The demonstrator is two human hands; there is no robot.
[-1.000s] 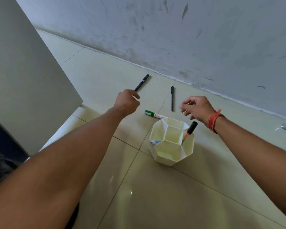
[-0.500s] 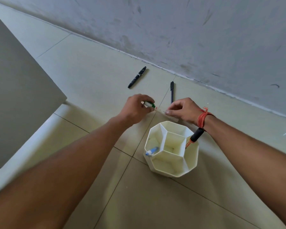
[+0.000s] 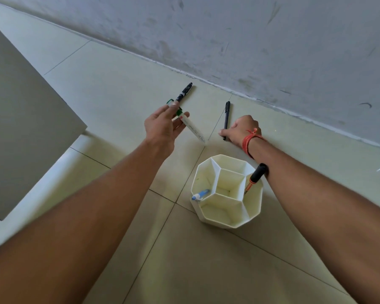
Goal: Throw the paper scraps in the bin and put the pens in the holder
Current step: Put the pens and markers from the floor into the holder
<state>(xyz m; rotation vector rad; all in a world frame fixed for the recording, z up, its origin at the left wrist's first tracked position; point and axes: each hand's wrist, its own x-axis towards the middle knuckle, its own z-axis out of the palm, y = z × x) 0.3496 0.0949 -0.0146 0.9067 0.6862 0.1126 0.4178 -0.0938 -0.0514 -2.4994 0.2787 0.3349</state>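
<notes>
Left hand [image 3: 162, 126] fingers pinch the green marker [image 3: 192, 127] — right hand [image 3: 239, 130] fingers touch the black pen [image 3: 227, 115].

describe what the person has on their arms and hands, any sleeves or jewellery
Both forearms are bare, with no sleeves in view. The left hand wears nothing: no ring, watch or glove shows. The right hand is also bare, but an orange-red thread band is wound several times round its wrist, with a small knot and loose ends sticking up.

Open floor [image 3: 123, 102] around holder [image 3: 253, 216] (wall [image 3: 272, 40] close behind pens).
</notes>
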